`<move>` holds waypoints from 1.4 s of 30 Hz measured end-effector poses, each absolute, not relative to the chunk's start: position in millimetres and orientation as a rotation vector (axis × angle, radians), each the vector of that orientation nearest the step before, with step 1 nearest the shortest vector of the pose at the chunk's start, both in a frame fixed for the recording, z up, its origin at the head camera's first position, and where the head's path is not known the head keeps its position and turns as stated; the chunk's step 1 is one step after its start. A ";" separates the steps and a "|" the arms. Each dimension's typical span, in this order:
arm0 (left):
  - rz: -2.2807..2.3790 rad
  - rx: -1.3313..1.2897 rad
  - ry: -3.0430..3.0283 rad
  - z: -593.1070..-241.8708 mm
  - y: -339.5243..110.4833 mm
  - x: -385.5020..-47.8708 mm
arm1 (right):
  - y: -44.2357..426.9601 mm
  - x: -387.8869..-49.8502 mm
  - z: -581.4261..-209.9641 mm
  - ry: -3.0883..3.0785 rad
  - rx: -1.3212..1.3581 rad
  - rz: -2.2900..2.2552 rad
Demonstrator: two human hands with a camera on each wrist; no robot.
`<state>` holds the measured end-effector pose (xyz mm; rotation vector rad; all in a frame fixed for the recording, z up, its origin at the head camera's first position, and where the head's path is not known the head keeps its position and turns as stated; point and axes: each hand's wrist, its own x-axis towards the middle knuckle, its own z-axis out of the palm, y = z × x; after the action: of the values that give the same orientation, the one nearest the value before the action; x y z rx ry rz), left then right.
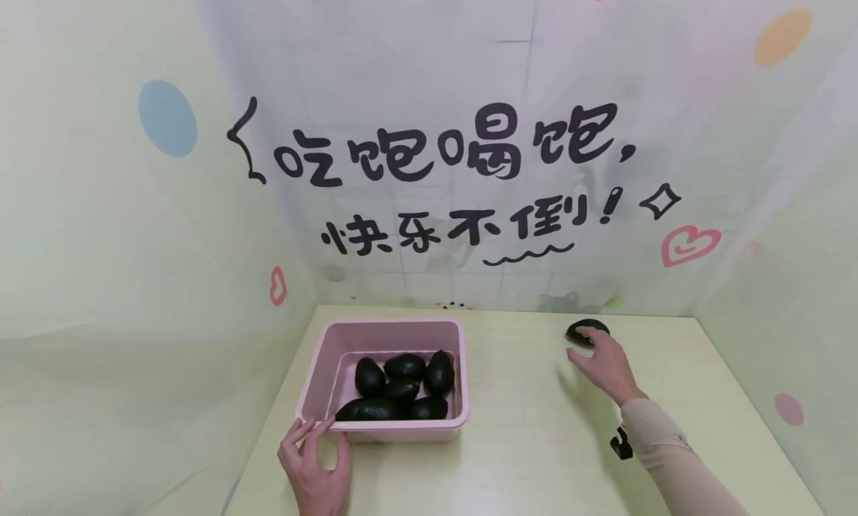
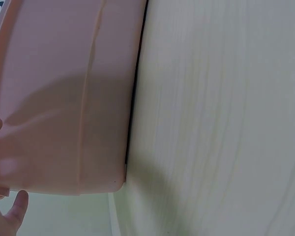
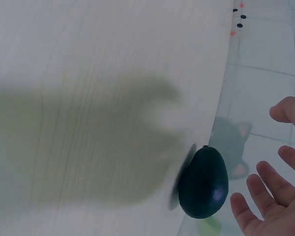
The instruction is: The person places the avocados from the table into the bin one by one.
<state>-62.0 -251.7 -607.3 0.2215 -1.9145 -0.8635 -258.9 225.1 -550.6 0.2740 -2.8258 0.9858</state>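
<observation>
In the head view a pink plastic box [image 1: 385, 432] stands on the left of the table with several dark avocados [image 1: 439, 374] lying in it. My left hand [image 1: 318, 467] holds the box's near left corner, fingers over the rim and thumb against the front wall. The left wrist view shows the box's outer wall [image 2: 49, 98] with a few fingertips at its edge. Toward the far right, my right hand [image 1: 606, 367] reaches over a single avocado [image 1: 588, 328]. In the right wrist view that avocado [image 3: 204, 182] rests on the table, beside spread fingers that appear apart from it.
The pale wood table [image 1: 523, 427] meets a printed wall covering [image 1: 429, 278] at its back edge, close behind the single avocado. Side panels of the same covering rise left and right. A dark strap piece [image 1: 621, 443] hangs at the right wrist.
</observation>
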 end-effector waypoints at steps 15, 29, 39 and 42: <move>-0.852 0.200 -1.904 -606.5 -250.9 -64.9 | 242.8 -265.3 -556.8 -2.807 0.154 0.999; -0.860 0.252 -1.943 -605.4 -250.2 -61.7 | 259.3 -287.7 -565.7 -2.893 0.122 0.827; -0.860 0.242 -1.944 -605.1 -251.1 -59.4 | 250.9 -281.9 -582.2 -2.879 0.105 0.775; -0.888 0.262 -1.959 -603.9 -250.1 -58.7 | 249.8 -284.2 -582.3 -2.810 0.057 0.751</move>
<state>-58.7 -250.1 -603.9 0.2616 -1.9587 -0.8879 -284.2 249.8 -582.3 0.0572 -2.8104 0.7515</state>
